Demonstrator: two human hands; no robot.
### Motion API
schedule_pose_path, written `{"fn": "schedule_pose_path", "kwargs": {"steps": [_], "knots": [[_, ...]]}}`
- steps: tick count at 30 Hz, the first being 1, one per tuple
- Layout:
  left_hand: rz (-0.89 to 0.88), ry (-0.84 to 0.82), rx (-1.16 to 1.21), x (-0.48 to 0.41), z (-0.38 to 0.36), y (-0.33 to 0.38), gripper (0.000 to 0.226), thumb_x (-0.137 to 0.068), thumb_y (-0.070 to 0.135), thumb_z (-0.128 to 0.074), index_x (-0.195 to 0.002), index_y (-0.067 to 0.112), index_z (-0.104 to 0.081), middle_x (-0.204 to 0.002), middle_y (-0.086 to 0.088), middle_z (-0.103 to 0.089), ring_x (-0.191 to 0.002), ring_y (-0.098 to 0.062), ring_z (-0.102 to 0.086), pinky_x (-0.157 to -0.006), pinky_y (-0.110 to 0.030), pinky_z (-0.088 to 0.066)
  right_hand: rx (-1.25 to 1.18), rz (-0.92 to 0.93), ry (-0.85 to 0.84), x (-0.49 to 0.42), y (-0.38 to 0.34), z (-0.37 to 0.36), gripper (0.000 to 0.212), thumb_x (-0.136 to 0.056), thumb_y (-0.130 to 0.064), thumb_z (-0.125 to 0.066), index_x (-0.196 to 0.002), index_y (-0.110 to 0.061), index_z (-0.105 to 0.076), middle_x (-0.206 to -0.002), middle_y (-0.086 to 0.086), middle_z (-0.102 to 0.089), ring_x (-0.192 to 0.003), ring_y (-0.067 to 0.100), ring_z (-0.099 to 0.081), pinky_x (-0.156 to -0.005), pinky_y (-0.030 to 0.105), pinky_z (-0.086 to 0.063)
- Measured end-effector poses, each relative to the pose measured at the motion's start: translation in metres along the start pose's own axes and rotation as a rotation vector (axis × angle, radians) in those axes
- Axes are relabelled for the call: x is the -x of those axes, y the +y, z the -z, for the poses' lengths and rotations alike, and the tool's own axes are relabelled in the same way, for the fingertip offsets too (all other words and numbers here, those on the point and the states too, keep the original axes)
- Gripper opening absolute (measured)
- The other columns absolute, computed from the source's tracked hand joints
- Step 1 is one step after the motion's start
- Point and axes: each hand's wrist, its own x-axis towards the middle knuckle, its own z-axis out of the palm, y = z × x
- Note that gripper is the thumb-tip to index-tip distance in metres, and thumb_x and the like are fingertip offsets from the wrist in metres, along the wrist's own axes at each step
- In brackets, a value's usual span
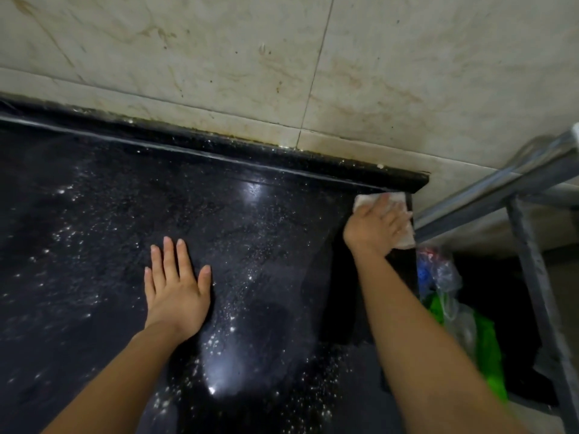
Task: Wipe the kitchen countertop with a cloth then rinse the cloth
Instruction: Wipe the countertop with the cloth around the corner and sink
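1. A black countertop [94, 245] fills the lower left of the view. It is glossy speckled stone, wet-looking and dotted with white specks, and it catches a bright glare.
2. From 9 to 3 o'clock a raised black ledge [282, 151] borders it, below a wall [219, 51] of large, stained, cream marbled tiles.
3. At 3 o'clock stands a grey metal rack [517, 183], with crumpled green and clear plastic bags [488, 346] beneath it.
4. The pale, soft cloth [363, 200] lies flat on the countertop's far right corner, at 2 o'clock from the left hand.
5. The right hand [376, 225] presses on the cloth, fingers straight and spread.
6. The left hand [175, 286] rests flat on the stone, fingers extended.
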Motion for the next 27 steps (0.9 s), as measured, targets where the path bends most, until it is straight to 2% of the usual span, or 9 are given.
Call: {"fn": "schedule_pose_path", "kwargs": {"steps": [2,6,11,13,15,18,20,22,27], "knots": [[0.001,-0.009,-0.001,-0.001,0.0,0.0,0.066,-0.097,0.049,-0.009,-0.147,0.018,0.021,-0.152,0.0,0.032,-0.135,-0.013,0.036,-0.113,-0.035,0.019,-0.012,0.091,-0.026,0.024,-0.035,-0.015,0.056,-0.102,-0.033,-0.018,-0.152,-0.016,0.0,-0.159,0.016,0.006,-0.145,0.033,0.013,-0.117,0.044,0.008],[0.004,-0.014,-0.003,-0.002,0.0,-0.001,0.066,-0.097,0.049,-0.009,-0.147,0.018,0.021,-0.153,0.0,0.032,-0.134,-0.013,0.037,-0.113,-0.035,0.019,0.065,0.625,-0.151,0.068,-0.073,-0.034,0.054,-0.102,-0.035,-0.018,-0.153,-0.022,-0.003,-0.16,0.011,0.004,-0.145,0.029,0.014,-0.118,0.04,0.008],[0.006,-0.01,0.007,0.0,0.001,0.0,0.066,-0.097,0.049,-0.01,-0.147,0.018,0.02,-0.153,0.0,0.032,-0.136,-0.015,0.035,-0.114,-0.036,0.018,0.219,1.161,-0.364,0.067,-0.045,-0.022,0.051,-0.102,-0.041,-0.024,-0.151,-0.035,-0.013,-0.16,-0.003,0.0,-0.146,0.018,0.012,-0.115,0.031,0.014],[0.0,-0.009,0.01,0.0,0.001,-0.001,0.066,-0.097,0.049,-0.009,-0.147,0.018,0.021,-0.152,0.001,0.033,-0.135,-0.014,0.036,-0.114,-0.036,0.018,0.208,1.127,-0.282,0.048,-0.019,-0.012,0.053,-0.099,-0.045,-0.018,-0.15,-0.032,-0.019,-0.16,0.002,-0.01,-0.147,0.022,-0.001,-0.118,0.034,0.007],[-0.003,-0.009,0.009,0.0,0.001,-0.001,0.066,-0.097,0.049,-0.009,-0.147,0.018,0.022,-0.152,0.001,0.033,-0.136,-0.015,0.036,-0.113,-0.036,0.019,0.16,0.834,-0.077,0.028,0.009,-0.004,0.059,-0.096,-0.042,-0.014,-0.149,-0.02,-0.026,-0.156,0.013,-0.024,-0.145,0.031,-0.016,-0.119,0.042,-0.006],[-0.006,0.005,0.01,0.001,0.0,0.0,0.066,-0.097,0.048,-0.009,-0.147,0.017,0.021,-0.152,0.0,0.033,-0.136,-0.015,0.036,-0.113,-0.036,0.019,0.086,0.215,0.02,0.016,0.024,0.004,0.054,-0.101,-0.037,-0.014,-0.153,-0.019,-0.011,-0.159,0.016,-0.006,-0.146,0.033,0.0,-0.118,0.043,0.002],[-0.009,0.009,0.007,0.0,0.0,0.0,0.065,-0.097,0.048,-0.008,-0.146,0.017,0.022,-0.152,-0.001,0.033,-0.135,-0.015,0.037,-0.113,-0.036,0.019,0.058,0.051,-0.033,0.024,0.004,-0.001,0.054,-0.102,-0.036,-0.016,-0.153,-0.021,-0.002,-0.159,0.015,0.006,-0.145,0.033,0.012,-0.117,0.044,0.008],[-0.011,0.007,0.006,0.0,0.0,0.0,0.065,-0.097,0.048,-0.007,-0.146,0.017,0.022,-0.151,-0.001,0.034,-0.133,-0.013,0.038,-0.113,-0.036,0.019,0.072,0.164,-0.061,0.039,-0.027,-0.015,0.055,-0.102,-0.034,-0.018,-0.152,-0.021,0.001,-0.159,0.016,0.007,-0.145,0.035,0.013,-0.116,0.045,0.007],[-0.006,0.013,-0.001,-0.001,0.0,0.0,0.065,-0.098,0.048,-0.007,-0.146,0.017,0.022,-0.152,-0.002,0.034,-0.135,-0.016,0.037,-0.113,-0.036,0.019,0.139,0.806,-0.263,0.098,-0.104,-0.05,0.054,-0.101,-0.036,-0.021,-0.152,-0.029,-0.004,-0.16,0.007,0.008,-0.145,0.028,0.016,-0.116,0.041,0.009]]}}
